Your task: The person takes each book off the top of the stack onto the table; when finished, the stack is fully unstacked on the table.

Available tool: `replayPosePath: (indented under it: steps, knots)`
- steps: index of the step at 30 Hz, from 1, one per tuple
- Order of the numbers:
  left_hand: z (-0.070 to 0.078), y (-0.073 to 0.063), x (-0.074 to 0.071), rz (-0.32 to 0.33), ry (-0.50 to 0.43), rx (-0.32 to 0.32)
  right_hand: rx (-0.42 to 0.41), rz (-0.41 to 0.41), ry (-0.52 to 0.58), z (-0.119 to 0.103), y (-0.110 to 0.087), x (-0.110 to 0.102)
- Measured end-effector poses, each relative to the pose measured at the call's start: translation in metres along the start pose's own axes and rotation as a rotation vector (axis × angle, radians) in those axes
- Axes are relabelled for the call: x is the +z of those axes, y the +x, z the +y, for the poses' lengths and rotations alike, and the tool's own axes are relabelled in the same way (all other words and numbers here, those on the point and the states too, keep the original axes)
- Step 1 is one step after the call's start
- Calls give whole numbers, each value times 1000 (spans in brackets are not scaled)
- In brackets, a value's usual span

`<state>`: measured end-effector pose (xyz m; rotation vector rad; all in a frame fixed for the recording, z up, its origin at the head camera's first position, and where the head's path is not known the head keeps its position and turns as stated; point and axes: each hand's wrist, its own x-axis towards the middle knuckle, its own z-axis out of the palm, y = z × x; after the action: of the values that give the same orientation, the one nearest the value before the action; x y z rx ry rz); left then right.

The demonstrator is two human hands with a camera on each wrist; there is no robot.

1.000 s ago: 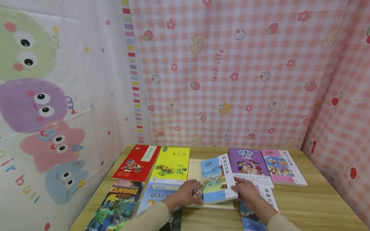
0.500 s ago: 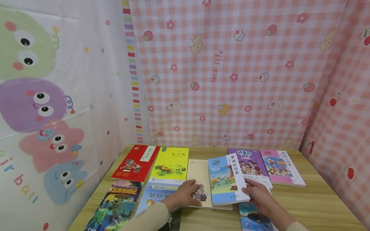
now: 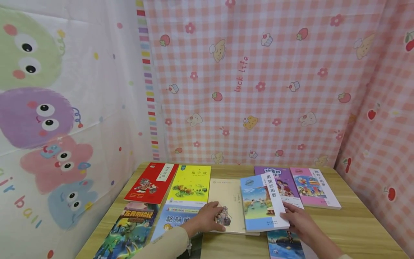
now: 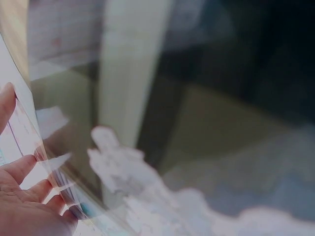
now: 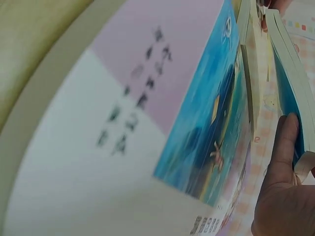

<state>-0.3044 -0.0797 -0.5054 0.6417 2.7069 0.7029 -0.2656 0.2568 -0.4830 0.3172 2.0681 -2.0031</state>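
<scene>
My right hand (image 3: 300, 223) grips a blue-and-white paperback book (image 3: 258, 203) by its right edge. The book is tilted and overlaps the right part of a cream book (image 3: 223, 190) and a corner of the purple book behind. In the right wrist view, fingers lie along the raised book's (image 5: 295, 73) underside. My left hand (image 3: 207, 217) rests on the cream book's lower left, thumb and fingers spread apart. The left wrist view has that hand (image 4: 29, 201) at a book's edge, much of it out of frame. Beneath the right hand lies a blue whale-cover book (image 3: 286, 244), partly hidden.
A red book (image 3: 152, 183), a yellow book (image 3: 192, 183), a dark green adventure book (image 3: 132, 230) and a light blue book (image 3: 168, 217) lie at the left. Purple (image 3: 279, 176) and pink (image 3: 313, 189) books lie at the back right of the wooden table (image 3: 359, 230).
My right hand has carried the blue-and-white book to the right, uncovering more of the cream book and moving it away from my left hand. The left hand has stayed almost still.
</scene>
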Motion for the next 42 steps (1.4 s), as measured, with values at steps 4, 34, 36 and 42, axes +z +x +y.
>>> replayPosePath:
  steps: [4, 34, 36, 42]
  knots:
    - [2, -1, -1, 7, 9, -14, 13, -6, -16, -1, -3, -7]
    - [-3, -3, -2, 0, -9, 9, 78, -19, -2, 14, -33, -95]
    - [-5, -3, -2, 1, -10, 10, 92, -13, -17, 17, -36, -101]
    - [-8, -1, 0, 7, 5, 11, 128, -19, -28, 26, -45, -122]
